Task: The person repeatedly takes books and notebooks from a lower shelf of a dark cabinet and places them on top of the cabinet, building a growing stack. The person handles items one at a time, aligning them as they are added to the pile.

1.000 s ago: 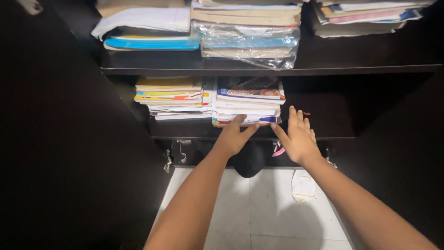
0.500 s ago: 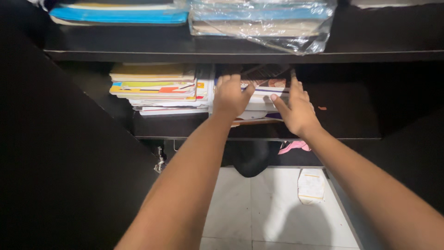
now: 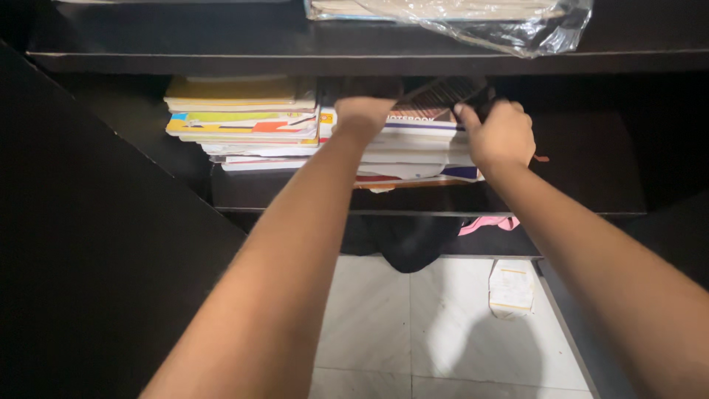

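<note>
A stack of notebooks (image 3: 413, 151) lies on the dark middle shelf (image 3: 295, 201); its top book has a brown and white cover. My left hand (image 3: 362, 114) reaches in over the top left of this stack, and its fingers are lost in the shadow under the upper shelf. My right hand (image 3: 504, 134) is curled at the stack's top right corner, thumb pressed on the top notebook's edge. A dark ribbed cover (image 3: 443, 92) sticks up between the two hands.
A second stack of colourful books (image 3: 244, 122) sits to the left, touching the first. A plastic-wrapped bundle (image 3: 473, 11) rests on the upper shelf (image 3: 221, 59). Below are pink cloth (image 3: 484, 224), a dark bundle (image 3: 402, 247), a paper packet (image 3: 511, 287) on white tiles, and a dark door (image 3: 96, 258).
Both hands have risen from the bottom front of the stack to its top. The right hand went from flat and open to curled on the top notebook. The view moved closer.
</note>
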